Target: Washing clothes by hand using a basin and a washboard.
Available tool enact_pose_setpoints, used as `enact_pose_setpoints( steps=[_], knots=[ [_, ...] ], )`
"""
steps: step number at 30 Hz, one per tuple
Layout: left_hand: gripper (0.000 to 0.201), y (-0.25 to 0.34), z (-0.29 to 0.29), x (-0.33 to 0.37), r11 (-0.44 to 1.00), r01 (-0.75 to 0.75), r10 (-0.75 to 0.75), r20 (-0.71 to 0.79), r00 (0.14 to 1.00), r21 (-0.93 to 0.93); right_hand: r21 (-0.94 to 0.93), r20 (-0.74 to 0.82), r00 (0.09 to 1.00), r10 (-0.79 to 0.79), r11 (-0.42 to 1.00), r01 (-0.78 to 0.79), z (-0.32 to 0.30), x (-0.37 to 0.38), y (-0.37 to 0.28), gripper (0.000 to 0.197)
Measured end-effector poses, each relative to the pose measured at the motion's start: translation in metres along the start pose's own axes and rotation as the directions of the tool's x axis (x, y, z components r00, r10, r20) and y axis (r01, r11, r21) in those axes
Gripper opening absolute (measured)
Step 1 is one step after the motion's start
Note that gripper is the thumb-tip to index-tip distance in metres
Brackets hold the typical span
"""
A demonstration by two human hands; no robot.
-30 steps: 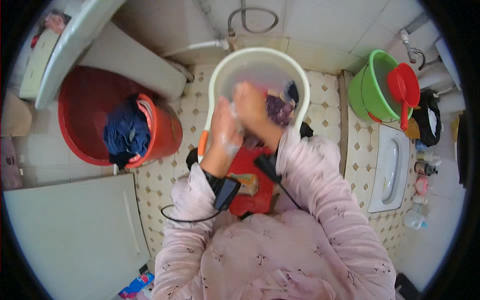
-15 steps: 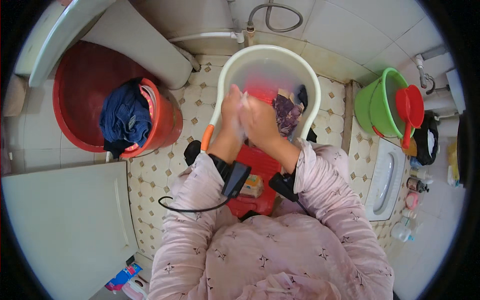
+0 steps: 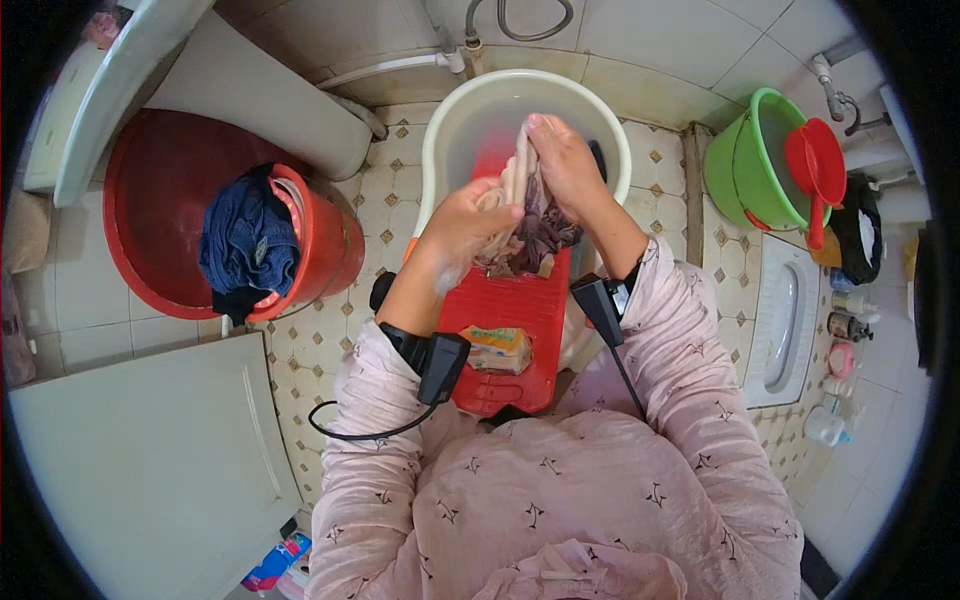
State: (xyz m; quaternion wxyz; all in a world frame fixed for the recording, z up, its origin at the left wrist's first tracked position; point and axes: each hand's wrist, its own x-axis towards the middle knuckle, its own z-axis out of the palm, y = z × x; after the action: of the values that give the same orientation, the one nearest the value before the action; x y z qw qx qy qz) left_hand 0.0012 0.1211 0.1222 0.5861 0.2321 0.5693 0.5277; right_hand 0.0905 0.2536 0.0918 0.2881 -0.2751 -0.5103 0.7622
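A wet, dark purple and beige patterned garment [image 3: 541, 228] hangs bunched between my hands, its lower part on a red washboard [image 3: 500, 300]. My right hand [image 3: 568, 170] grips the garment's upper end, raised over a cream-white basin [image 3: 428, 180] of cloudy water. On the garment's left side, my left hand [image 3: 462, 220] is closed round a beige fold, its thumb lying across the front. The washboard slopes out of the basin toward me. Lower on it rests a soap bar in a yellow-and-white wrapper [image 3: 497, 350].
At left, blue jeans [image 3: 252, 240] hang over a red bucket [image 3: 345, 250] beside a large red tub [image 3: 135, 250]. A green bucket [image 3: 735, 165] with a red dipper [image 3: 815, 165] stands at right, near a squat toilet [image 3: 783, 320] and several bottles [image 3: 828, 420]. Black devices with cables are strapped to my wrists.
My hands have moved apart from being pressed together, and the garment has come up from the basin's right side into them. The view has shifted slightly, showing more of the washboard.
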Motion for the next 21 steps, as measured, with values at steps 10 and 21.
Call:
enact_pose_setpoints(
  steps=[10, 21],
  knots=[
    [0.03, 0.002, -0.032, 0.012, 0.649, -0.358, 0.367, -0.136, 0.92, -0.671, -0.566, 0.428, 0.902, -0.055, 0.762, 0.315, 0.008, -0.02, -0.008, 0.059],
    [0.031, -0.012, -0.009, 0.027, 0.604, -0.389, 0.23, -0.315, 0.921, -0.695, -0.708, 0.45, 0.802, -0.393, 0.39, 0.589, 0.065, -0.04, 0.001, 0.015]
  ],
)
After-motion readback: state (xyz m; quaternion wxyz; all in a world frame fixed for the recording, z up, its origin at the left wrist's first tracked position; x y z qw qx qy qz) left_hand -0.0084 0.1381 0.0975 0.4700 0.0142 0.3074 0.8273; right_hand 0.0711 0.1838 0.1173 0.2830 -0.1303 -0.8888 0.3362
